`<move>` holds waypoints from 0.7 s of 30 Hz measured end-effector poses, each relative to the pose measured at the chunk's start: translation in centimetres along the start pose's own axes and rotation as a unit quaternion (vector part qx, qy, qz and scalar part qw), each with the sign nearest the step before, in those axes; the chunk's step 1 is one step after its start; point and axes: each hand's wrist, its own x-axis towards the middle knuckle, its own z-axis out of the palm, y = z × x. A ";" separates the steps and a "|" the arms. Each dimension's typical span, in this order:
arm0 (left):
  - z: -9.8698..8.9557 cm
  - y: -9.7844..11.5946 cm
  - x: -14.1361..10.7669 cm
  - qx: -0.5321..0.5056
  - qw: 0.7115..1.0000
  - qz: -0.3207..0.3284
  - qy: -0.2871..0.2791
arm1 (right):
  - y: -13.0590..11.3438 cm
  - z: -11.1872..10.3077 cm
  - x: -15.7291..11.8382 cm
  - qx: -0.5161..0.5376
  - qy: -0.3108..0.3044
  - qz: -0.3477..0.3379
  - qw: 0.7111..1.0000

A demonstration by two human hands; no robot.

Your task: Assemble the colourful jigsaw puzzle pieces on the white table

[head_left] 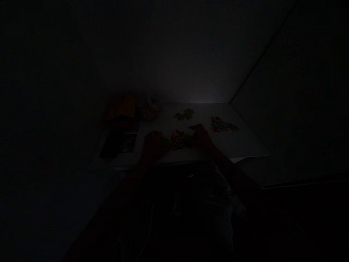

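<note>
The view is very dark. A cluster of small reddish and greenish pieces [178, 139] lies on the white table [232, 144] between my hands. My left hand [155, 144] rests at the cluster's left side, beside a greenish patch; its fingers are too dark to make out. At the right side is my right hand [200, 134], bent toward the pieces, with its fingers partly lost in shadow. Whether either hand holds a piece cannot be seen. Beyond the hands lie a few greenish pieces [184, 114].
A pile of multicoloured pieces [222, 124] lies at the right. An orange object [123, 106] and a reddish heap [149, 109] stand at the back left. A dark flat item [117, 143] is near the left edge. A wall [172, 62] rises behind the table.
</note>
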 end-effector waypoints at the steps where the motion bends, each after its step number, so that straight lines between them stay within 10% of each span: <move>1: 0.1 0.0 -0.1 0.000 1.000 0.001 0.002 | 0.6 0.1 0.7 -0.006 -0.001 -0.004 1.000; 11: 0.5 -0.5 -0.4 -0.028 1.000 0.001 0.009 | 3.0 4.3 12.5 -0.119 -0.016 0.056 0.991; 21: 0.6 -1.0 -0.4 -0.063 0.998 0.007 0.007 | 1.4 5.1 14.8 -0.250 -0.064 0.061 0.964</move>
